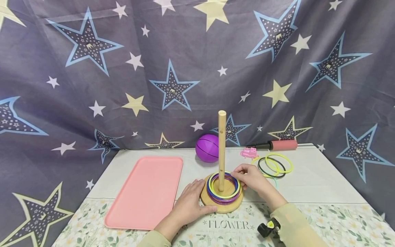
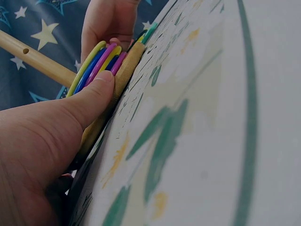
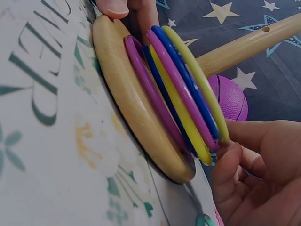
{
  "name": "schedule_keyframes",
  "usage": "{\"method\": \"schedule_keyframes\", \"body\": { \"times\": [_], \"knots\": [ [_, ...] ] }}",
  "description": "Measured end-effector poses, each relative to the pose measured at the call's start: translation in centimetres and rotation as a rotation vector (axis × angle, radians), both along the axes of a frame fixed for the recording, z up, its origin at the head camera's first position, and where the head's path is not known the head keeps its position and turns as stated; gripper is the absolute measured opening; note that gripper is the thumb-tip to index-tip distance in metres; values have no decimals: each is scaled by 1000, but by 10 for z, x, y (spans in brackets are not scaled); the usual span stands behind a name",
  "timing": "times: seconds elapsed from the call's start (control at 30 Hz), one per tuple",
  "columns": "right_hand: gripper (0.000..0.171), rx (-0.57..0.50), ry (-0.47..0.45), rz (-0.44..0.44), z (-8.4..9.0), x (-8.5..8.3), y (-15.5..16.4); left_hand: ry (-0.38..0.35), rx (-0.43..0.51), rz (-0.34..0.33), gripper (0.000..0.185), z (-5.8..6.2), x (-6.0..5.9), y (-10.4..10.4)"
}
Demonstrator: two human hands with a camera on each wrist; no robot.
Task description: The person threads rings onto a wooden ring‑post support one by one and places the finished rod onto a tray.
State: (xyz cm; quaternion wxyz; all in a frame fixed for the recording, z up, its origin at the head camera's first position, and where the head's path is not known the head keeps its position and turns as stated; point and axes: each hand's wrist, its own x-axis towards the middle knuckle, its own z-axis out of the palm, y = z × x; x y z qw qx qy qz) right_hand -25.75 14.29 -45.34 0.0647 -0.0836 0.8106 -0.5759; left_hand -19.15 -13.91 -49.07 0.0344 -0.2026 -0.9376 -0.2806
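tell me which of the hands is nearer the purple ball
Right. The right hand is at the stacked rings' far right edge, closer to the purple ball; the left hand rests on the base's near left.

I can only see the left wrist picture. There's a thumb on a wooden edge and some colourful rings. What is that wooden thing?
Observer: It is the round base of an upright peg; the stacked rings sit around the peg.
Operator: Where is the other hand?
Observer: The right hand is on the far right side of the stack, its fingers touching the rings' edges.
Operator: Are there more rings?
Observer: Yes, loose rings lie on the table to the right, yellow-green and black ones.
Operator: Anything on the left?
Observer: A pink tray, nothing on it.
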Motion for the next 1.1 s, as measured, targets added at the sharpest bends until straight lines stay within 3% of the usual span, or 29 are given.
{"method": "schedule_keyframes", "body": {
  "times": [0.2,0.67,1.1],
  "knots": [
    [20,14,25,-19,5,0,7,2,3,2,114,2,2,0],
    [28,71,91,-152,15,-3,54,-3,1,-2,114,2,2,0],
    [43,0,100,-295,17,-8,96,13,-7,6,113,-1,0,0]
  ]
}}
